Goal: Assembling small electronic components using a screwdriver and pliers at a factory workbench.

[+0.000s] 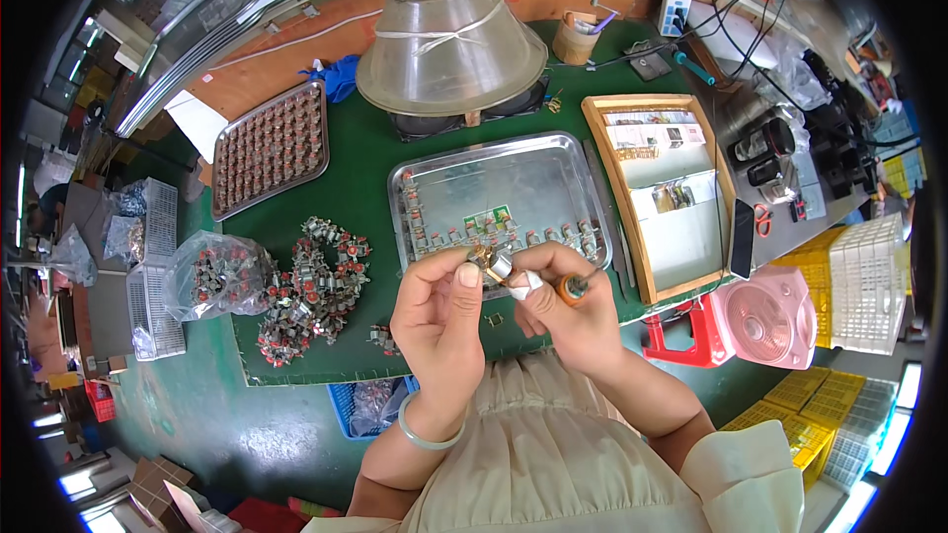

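Above the near edge of a metal tray (494,153), my left hand (441,311) pinches a small metal component (500,265) with a silver cylindrical body and a brass-coloured end. My right hand (571,321) is closed beside it, its fingertips at the silver body. A white wrap (524,283) covers one right fingertip. Within the right hand sits an orange-handled tool (572,287), its handle end showing; its working tip cannot be made out. Similar small components (413,217) line the tray's left side and near edge, around a green-and-white card (487,219).
At left lie a heap of red-topped metal components (314,281), a plastic bag (219,276) of them and a full tray (272,150). A fume hood (449,49) hangs at the back. To the right are a wooden frame (647,237), phone (741,240) and pink fan (765,324).
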A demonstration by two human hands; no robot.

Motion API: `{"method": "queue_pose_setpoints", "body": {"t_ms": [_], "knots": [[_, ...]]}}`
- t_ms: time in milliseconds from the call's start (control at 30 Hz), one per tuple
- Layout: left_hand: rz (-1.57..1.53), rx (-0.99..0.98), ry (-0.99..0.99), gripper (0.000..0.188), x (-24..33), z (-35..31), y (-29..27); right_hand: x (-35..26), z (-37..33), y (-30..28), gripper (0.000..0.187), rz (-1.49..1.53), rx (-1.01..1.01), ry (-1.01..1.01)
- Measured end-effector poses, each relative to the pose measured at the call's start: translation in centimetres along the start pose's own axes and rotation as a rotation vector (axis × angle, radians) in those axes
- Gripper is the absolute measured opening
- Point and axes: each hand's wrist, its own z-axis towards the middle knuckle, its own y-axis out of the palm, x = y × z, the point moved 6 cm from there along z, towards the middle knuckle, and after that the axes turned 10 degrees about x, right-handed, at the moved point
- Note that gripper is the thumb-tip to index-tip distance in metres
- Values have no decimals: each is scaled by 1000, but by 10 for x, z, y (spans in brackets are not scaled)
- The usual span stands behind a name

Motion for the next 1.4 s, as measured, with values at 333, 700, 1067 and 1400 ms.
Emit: {"method": "queue_pose_setpoints", "body": {"t_ms": [333, 700, 1067, 1400], "knots": [[-62, -70, -215, 16, -23, -1, 8, 26, -3, -43, 25, -90, 84, 188], [-114, -47, -319, 20, -36, 9, 6, 147, -52, -148, 24, -1122, 112, 114], [-133, -55, -327, 18, -40, 13, 11, 165, -57, -131, 31, -1216, -39, -133], [-181, -83, -380, 19, -39, 12, 17, 34, -4, -85, 26, -435, 196, -84]]}}
